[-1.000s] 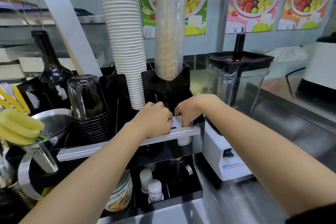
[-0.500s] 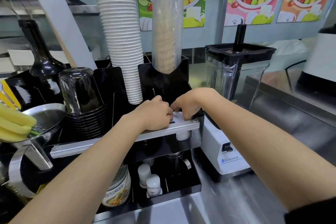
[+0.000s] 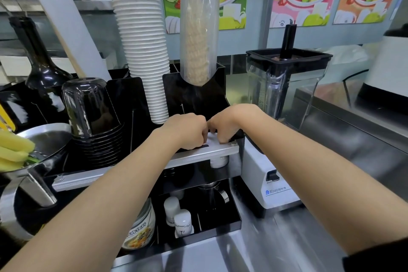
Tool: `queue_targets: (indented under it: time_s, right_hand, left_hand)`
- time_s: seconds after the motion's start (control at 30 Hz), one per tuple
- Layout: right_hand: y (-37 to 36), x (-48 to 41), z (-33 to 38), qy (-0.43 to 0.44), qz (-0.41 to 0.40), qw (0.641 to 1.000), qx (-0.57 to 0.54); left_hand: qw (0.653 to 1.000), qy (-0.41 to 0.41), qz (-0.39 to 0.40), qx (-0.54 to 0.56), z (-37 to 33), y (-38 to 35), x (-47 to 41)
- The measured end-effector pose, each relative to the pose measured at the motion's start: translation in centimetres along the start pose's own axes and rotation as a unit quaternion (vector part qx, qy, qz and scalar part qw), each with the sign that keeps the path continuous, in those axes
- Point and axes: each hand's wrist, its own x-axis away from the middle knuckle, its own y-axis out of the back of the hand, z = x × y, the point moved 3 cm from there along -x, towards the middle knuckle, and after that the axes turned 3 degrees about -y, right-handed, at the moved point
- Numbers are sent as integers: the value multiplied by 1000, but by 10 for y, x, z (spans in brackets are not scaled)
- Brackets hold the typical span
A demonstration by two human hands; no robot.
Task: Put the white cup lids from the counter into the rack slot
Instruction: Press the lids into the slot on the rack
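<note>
both hands meet at the right end of the black rack (image 3: 194, 97), just above its silver front rail (image 3: 198, 154). the left hand (image 3: 187, 131) is curled into a loose fist, fingers bent down and pressed together, knuckles up. the right hand (image 3: 229, 125) is curled the same way, its fingertips tucked down onto a small patch of white, the white cup lids (image 3: 213, 139), which show only as a sliver between the two hands at the rail's top edge. how many lids are there cannot be told, and whether either hand really pinches them is hidden by the knuckles. the two hands touch at the thumbs.

under the rail's right end one white round piece (image 3: 219, 161) hangs from the slot. in the rack stand two tall stacks: one of white paper cups (image 3: 141, 35), one clear sleeve of cups (image 3: 197, 24) just right of it. at the rack's left side is one stack of dark cups (image 3: 92, 112) upside down, with one dark bottle (image 3: 42, 68) behind. the rack's lower tray holds two small white shakers (image 3: 178, 216) and one jar (image 3: 141, 232) at its left.

just beside the rack's right edge on the steel bench (image 3: 276, 238) stands one blender (image 3: 284, 104). at the far left are one steel funnel (image 3: 44, 146) and yellow sponges (image 3: 13, 152), at least two.
</note>
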Motion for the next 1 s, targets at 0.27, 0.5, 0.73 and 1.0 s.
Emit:
queue_targets:
  time_s: [0.27, 0.5, 0.73, 1.0]
  right_hand:
    - [-1, -15, -2, -32, 13, 999, -41]
    - [-5, -25, -3, -43, 7, 998, -43]
    - [-7, -25, -3, -67, -37, 997, -5]
    - [-10, -21, -4, -68, -63, 996, 15]
  left_hand:
    - [1000, 6, -19, -10, 1, -3, 0]
    - [997, 16, 67, -21, 1, -2, -7]
    - [999, 23, -14, 30, 1, -4, -3]
    - [998, 16, 0, -55, 0, -3, 2]
